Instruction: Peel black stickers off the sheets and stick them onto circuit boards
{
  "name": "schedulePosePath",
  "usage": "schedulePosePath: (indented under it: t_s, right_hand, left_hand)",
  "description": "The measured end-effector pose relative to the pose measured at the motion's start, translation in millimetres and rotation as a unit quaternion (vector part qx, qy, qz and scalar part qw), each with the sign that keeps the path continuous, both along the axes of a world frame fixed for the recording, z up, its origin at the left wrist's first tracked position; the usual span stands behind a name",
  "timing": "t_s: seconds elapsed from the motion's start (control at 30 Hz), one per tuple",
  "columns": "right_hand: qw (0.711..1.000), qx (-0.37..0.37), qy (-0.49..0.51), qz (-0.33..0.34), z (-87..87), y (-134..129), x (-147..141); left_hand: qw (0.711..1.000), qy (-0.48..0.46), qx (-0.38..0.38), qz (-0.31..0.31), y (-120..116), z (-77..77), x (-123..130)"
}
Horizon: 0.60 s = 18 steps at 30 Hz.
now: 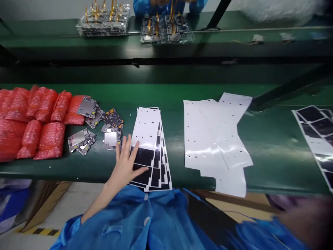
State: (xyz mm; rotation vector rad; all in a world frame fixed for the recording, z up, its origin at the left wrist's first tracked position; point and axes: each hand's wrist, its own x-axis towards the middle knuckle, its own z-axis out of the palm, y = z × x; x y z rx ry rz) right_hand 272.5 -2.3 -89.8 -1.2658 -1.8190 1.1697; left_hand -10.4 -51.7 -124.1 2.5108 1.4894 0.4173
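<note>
My left hand [125, 166] lies with spread fingers at the left edge of a fanned stack of label sheets [145, 130]. The top sheet is bare white at its far half and carries black rectangles at its near half. Just beyond my fingertips sit small circuit boards [111, 138], one with a silver shield. At the lower right, my right hand [303, 222] is smeared by motion, below the table's front edge, and its fingers cannot be made out. Right of the stack lie several overlapping white sheets [201, 133] with small dark holes.
Red bubble-wrap packets [49, 137] fill the left end of the green table [171, 93]. More loose boards [82, 139] lie beside them. Black-patterned sheets [312, 130] rest at the far right. On the raised shelf, trays of boards [104, 22] stand before another person's blue sleeves [142, 7].
</note>
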Motion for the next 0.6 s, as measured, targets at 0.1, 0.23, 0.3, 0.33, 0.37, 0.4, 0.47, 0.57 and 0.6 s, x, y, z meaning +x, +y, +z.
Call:
schedulePosePath:
  t_s: [0.1,0.23,0.3,0.33,0.37,0.4,0.47,0.57,0.6]
  right_hand:
    - [1.000,0.004,-0.030,-0.002,5.3,-16.1,-10.8]
    - [0.985,0.084,-0.136,0.066,-7.4,-30.5,-43.9]
    - [0.971,0.115,-0.183,0.103,-21.9,-33.0,-56.7]
    - [0.967,0.124,-0.193,0.109,-29.1,-33.4,-59.9]
    - [0.966,0.133,-0.194,0.105,-35.3,-33.5,-60.8]
    - [0.967,0.144,-0.189,0.094,-39.7,-33.4,-60.0]
    - [0.970,0.164,-0.167,0.064,-42.0,-33.1,-55.2]
    - [0.982,0.142,-0.122,0.037,-29.8,-31.5,-49.0]
    - [0.985,0.125,-0.111,0.039,-23.1,-30.6,-48.3]
  left_hand:
    - [0.999,-0.038,-0.020,0.004,-4.1,-1.6,14.9]
    - [0.974,-0.191,-0.112,0.049,-13.0,-7.6,27.7]
    - [0.934,-0.312,-0.157,0.078,-20.4,-9.0,30.0]
    - [0.912,-0.364,-0.166,0.094,-24.0,-8.9,29.6]
    - [0.895,-0.401,-0.164,0.110,-27.3,-8.2,28.3]
    - [0.885,-0.420,-0.154,0.127,-29.6,-6.9,26.3]
    - [0.893,-0.404,-0.131,0.145,-30.8,-2.1,21.2]
    - [0.922,-0.344,-0.139,0.109,-23.5,8.3,17.0]
    - [0.922,-0.341,-0.162,0.088,-19.6,11.8,17.3]
